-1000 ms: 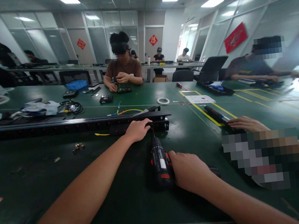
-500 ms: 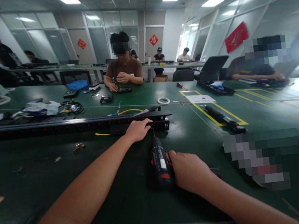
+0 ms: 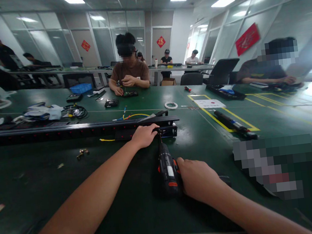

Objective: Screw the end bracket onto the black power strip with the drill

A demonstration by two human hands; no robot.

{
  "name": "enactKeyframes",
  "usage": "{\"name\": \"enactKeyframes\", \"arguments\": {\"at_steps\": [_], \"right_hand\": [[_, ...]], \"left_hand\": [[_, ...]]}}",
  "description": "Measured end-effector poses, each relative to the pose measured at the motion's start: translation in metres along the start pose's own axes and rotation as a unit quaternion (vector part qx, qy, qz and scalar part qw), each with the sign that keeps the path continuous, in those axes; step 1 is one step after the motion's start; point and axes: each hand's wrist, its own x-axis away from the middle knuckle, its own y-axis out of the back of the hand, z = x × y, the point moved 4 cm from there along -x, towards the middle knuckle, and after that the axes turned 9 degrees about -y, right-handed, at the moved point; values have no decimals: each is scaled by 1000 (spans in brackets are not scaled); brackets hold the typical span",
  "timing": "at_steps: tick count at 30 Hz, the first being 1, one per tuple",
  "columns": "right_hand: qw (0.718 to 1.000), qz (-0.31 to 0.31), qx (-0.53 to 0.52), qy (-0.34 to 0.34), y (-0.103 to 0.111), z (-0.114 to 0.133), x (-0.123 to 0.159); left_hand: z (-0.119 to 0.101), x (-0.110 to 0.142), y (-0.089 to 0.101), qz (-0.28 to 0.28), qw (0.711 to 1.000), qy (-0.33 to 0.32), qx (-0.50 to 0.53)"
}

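A long black metal rail (image 3: pixel 62 132) lies across the table, its open end just right of my left hand (image 3: pixel 144 136). That hand is closed over the rail's near edge at this end, thumb and forefinger beside the drill's tip; whether something small is pinched there is hidden. In my right hand (image 3: pixel 198 174) is a black and orange cordless drill (image 3: pixel 167 170), lying on its side with the fingers wrapped round its handle. The drill's thin bit points away from me and meets the rail's end. A yellow wire (image 3: pixel 106 139) pokes out left of my left hand.
Small brass screws (image 3: pixel 82 153) lie in a pile on the green table (image 3: pixel 121 211). Behind the rail are bundled cables (image 3: pixel 73 111), a roll of white tape (image 3: pixel 171 105) and a blue tray (image 3: pixel 81 88). A black tool (image 3: pixel 234 124) lies at right. Co-workers sit opposite and at right.
Both my hands, the drill and the rail stay in place. At the far right edge, another person's hand has shifted and is blurred.
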Motion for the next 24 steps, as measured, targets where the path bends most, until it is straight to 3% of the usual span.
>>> {"name": "enactKeyframes", "arguments": {"at_steps": [24], "right_hand": [[1000, 1, -3, 8, 1, 1, 0]], "left_hand": [[-2, 1, 3, 2, 1000, 0, 2]]}}
